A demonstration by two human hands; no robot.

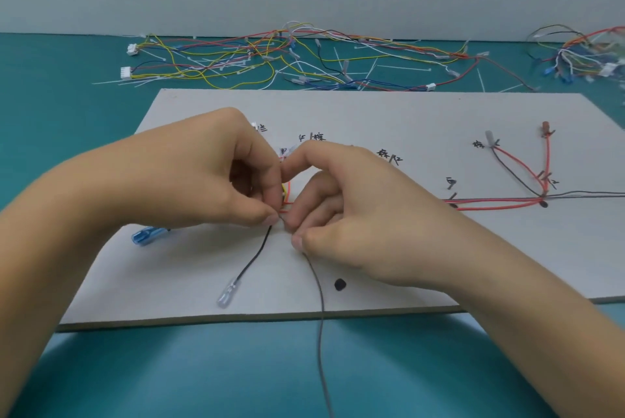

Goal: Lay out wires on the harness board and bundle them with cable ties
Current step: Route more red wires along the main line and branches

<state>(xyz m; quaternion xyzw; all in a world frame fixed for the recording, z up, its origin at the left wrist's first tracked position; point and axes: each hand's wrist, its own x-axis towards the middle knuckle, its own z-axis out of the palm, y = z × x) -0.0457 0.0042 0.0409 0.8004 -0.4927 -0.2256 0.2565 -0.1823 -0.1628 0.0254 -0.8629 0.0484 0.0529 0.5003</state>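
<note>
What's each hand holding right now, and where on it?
Left hand pinches the wire bundle where the black wire branches off. Right hand pinches the grey strand at its upper end.

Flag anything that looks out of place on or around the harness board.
The grey wire pinched in the right hand trails off the harness board's near edge and runs across the table rather than lying on the board. Behind the board, a tangle of wires and loose cable ties sprawls unsorted. Nothing looks damaged.
</note>
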